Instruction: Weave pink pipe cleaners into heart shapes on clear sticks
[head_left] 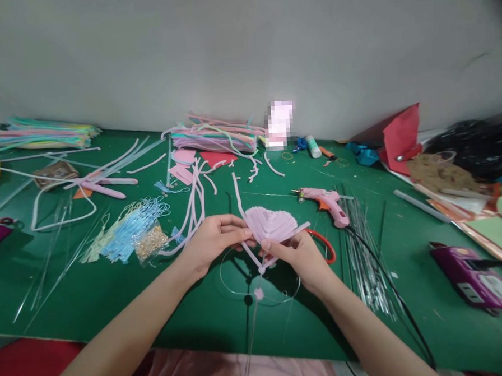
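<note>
A lilac heart built from rows of pipe cleaner is held up over the table between my two hands. With thumb and fingers closed, my left hand grips its left edge, beside a long loose pipe-cleaner end that sticks up. My right hand pinches the lower right side, its thumb on the front, and another loose end points out to the right. Below the heart's tip hang a clear thin line and a small pinkish bead. A red loop handle lies partly hidden behind my right hand.
A pink glue gun lies to the right, near many thin wires and a purple device. Blue tassels and a packet of gold bits are at left. Pipe-cleaner bundles lie along the wall.
</note>
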`<state>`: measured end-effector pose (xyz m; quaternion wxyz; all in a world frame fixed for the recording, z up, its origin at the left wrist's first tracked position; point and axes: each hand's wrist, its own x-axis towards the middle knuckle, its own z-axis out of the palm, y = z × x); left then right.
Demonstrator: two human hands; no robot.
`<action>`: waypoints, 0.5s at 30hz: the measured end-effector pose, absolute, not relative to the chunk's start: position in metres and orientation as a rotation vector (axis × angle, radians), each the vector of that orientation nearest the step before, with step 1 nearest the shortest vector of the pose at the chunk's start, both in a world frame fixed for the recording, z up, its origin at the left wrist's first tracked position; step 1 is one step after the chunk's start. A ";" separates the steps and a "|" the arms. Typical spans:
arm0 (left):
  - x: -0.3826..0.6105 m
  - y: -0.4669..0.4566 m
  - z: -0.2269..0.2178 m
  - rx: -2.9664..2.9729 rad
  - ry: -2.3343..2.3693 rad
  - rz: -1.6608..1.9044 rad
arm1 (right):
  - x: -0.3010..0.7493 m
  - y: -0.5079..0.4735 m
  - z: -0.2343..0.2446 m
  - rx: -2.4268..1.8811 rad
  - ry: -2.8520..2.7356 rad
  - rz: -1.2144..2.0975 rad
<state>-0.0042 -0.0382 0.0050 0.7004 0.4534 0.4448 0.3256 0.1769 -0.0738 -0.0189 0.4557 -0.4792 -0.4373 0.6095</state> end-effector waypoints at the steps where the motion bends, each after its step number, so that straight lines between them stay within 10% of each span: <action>1: -0.004 -0.038 0.005 1.006 0.997 0.743 | 0.176 -0.074 -0.018 -1.188 -1.077 1.505; 15: 0.002 -0.040 0.004 0.932 1.060 0.857 | 0.174 -0.075 -0.016 -1.210 -1.067 1.553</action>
